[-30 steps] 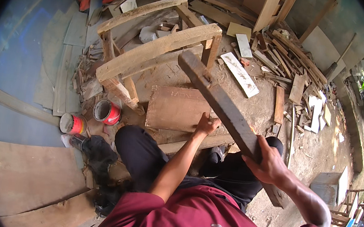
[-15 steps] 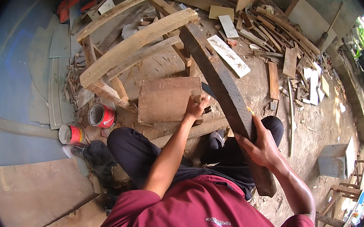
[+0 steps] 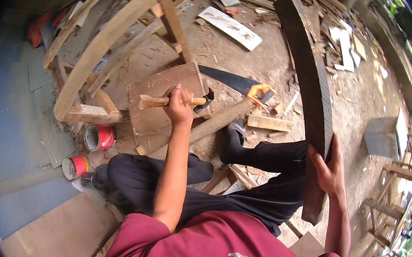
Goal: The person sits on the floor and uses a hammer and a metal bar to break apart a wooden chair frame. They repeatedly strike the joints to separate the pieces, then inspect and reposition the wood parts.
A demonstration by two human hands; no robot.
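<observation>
Swung rightward since the earlier frame, a dark, curved wooden beam (image 3: pixel 316 100) rose from the right fingers (image 3: pixel 336 156), curled around its lower part. Left fingers (image 3: pixel 184 98) gripped a wooden-handled, black-headed hammer (image 3: pixel 198 101); below-left of them were two open red cylindrical cans (image 3: pixel 109 136), contents unclear.

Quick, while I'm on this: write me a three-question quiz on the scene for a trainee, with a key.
1. Which hand holds the dark curved timber?
2. True or false: the orange-handled saw is in the person's grip.
3. The left hand holds: A) a paint brush; B) a wooden-handled tool with a dark head; C) a red tin.

Key:
1. The right hand.
2. False; neither hand touches it.
3. B.
</observation>
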